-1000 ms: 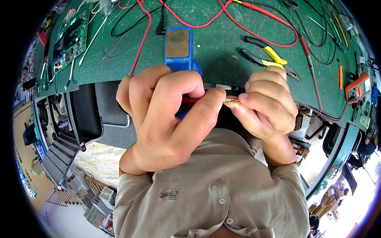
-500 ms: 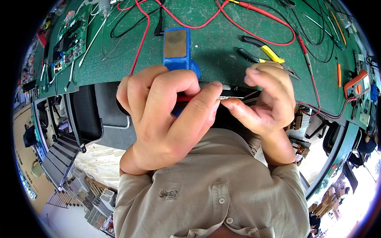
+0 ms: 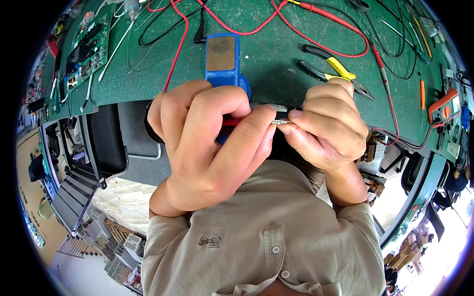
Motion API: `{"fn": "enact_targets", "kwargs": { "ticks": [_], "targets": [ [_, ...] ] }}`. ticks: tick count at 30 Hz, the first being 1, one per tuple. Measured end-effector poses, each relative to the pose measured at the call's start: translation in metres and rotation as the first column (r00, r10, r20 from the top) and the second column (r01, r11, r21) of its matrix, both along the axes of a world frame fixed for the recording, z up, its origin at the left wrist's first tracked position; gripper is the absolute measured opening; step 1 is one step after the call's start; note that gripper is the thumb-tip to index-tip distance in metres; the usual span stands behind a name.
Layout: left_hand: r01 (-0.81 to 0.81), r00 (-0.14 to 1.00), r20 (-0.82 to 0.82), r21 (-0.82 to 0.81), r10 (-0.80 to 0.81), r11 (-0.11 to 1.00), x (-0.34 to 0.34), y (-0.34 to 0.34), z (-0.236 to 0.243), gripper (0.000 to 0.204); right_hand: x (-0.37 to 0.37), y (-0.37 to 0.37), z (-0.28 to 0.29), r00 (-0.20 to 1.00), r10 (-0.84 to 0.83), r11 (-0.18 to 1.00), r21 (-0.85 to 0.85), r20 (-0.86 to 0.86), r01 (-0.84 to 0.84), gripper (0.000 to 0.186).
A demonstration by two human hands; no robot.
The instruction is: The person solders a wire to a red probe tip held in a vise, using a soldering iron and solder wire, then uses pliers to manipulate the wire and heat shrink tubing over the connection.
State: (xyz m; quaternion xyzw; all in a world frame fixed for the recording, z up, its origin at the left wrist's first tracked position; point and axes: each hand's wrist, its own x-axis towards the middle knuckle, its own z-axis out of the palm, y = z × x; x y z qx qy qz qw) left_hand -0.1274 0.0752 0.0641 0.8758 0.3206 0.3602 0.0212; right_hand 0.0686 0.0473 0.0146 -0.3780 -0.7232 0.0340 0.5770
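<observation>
My left hand [image 3: 207,148] is closed in a pinch on a red wire [image 3: 230,122], part of which shows between its fingers. Beyond the thumb and fingertip, bare silvery strands [image 3: 280,122] bridge the gap to the other hand. My right hand [image 3: 330,130] pinches the far end of these strands between thumb and forefinger, its other fingers curled in. Both hands are over the bench's near edge. Just beyond the left hand stands a blue vise-like block [image 3: 222,54] with a brownish top plate. Its lower part is hidden by the hand.
Yellow-and-black pliers [image 3: 338,66] lie just beyond my right hand on the green bench mat [image 3: 266,59]. An orange multimeter [image 3: 444,107] and an orange-handled tool [image 3: 422,93] are at the right. Red test leads [image 3: 323,11] loop across the back. A circuit board [image 3: 89,54] sits far left.
My right thumb and forefinger, apart before, have closed onto the bare strands, and the other fingers have curled in. My left hand keeps its hold, almost still.
</observation>
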Motion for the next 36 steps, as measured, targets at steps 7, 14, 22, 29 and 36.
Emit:
{"fn": "enact_targets", "kwargs": {
  "ticks": [7, 14, 22, 29, 36],
  "targets": [
    [0.019, 1.000, -0.011, -0.001, -0.019, 1.000, -0.0011, -0.0006, -0.0004, 0.025, -0.0008, -0.0003, -0.0004, 1.000, -0.011, 1.000, 0.010, 0.003, 0.011, 0.023],
    [0.026, 1.000, -0.017, -0.016, -0.026, 1.000, -0.0022, -0.0007, -0.0003, 0.026, -0.0004, -0.0020, -0.0001, 1.000, -0.017, 1.000, 0.002, 0.014, 0.017, 0.022],
    [0.014, 0.999, -0.031, 0.008, -0.013, 1.000, -0.0024, 0.0015, 0.0001, 0.024, 0.0016, 0.0033, 0.0007, 0.999, -0.033, 0.998, -0.045, -0.032, 0.032, 0.031],
    [0.010, 1.000, -0.012, 0.013, -0.010, 1.000, -0.0015, 0.0014, -0.0009, 0.020, -0.0007, 0.0020, -0.0016, 0.999, 0.026, 1.000, 0.003, -0.048, -0.026, 0.027],
    [0.021, 1.000, -0.005, 0.018, -0.021, 1.000, -0.0015, 0.0021, -0.0018, 0.018, -0.0016, -0.0006, 0.0059, 0.998, 0.050, 0.996, -0.067, -0.046, -0.053, 0.024]
  ]
}}
